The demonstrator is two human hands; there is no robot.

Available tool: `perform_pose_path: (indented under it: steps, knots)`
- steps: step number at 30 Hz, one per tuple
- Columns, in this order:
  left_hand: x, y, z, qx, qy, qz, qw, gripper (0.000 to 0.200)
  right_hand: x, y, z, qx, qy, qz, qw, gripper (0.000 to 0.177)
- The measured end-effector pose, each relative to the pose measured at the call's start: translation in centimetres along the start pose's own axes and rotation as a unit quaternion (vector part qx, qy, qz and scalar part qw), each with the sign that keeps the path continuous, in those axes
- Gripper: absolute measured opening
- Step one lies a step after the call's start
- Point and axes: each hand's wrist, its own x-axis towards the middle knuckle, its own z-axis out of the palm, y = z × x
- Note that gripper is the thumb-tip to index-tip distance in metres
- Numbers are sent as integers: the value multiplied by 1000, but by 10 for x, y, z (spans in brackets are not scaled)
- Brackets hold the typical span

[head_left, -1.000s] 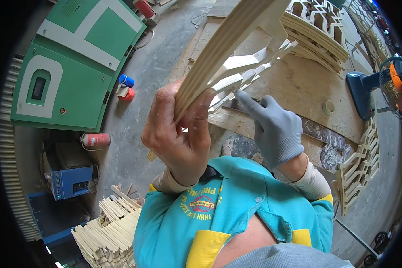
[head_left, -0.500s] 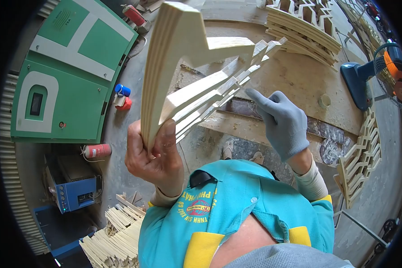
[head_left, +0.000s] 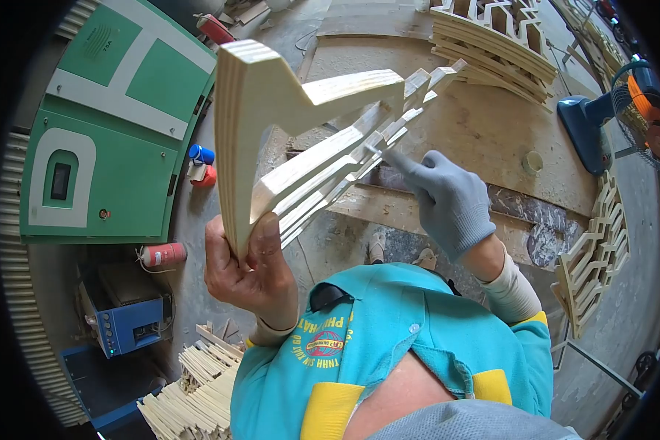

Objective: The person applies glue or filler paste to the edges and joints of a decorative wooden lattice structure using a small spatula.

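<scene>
My bare left hand is closed around the near lower end of a pale plywood zigzag frame, thumb on one face and fingers on the other. The frame is held up at a slant, its far end pointing away to the upper right. My right hand wears a grey knit glove. Its index finger is stretched out, with the tip at the frame's middle slats, and the other fingers are curled in. I see nothing held in it. Whether the fingertip presses on the wood is hard to tell.
A dusty worktable lies ahead, bearing a stack of zigzag frames and a small cup. At right are a fan and more leaning frames. A green machine cabinet stands left; wooden strips lie lower left.
The frame's near end has dropped and shifted slightly left. My right hand has moved left, bringing its index fingertip further along the slats toward my left hand.
</scene>
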Motion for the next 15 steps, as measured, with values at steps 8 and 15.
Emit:
perform_pose_path:
  steps: [8, 15]
  knots:
    - [2, -5, -2, -24, -8, -11, 1000, 26, -11, 9, -7, 154, 4, -34, 987, 47]
    - [7, -4, -2, -83, -27, -1, 996, 26, -29, 2, -34, 167, 82, -11, 982, 46]
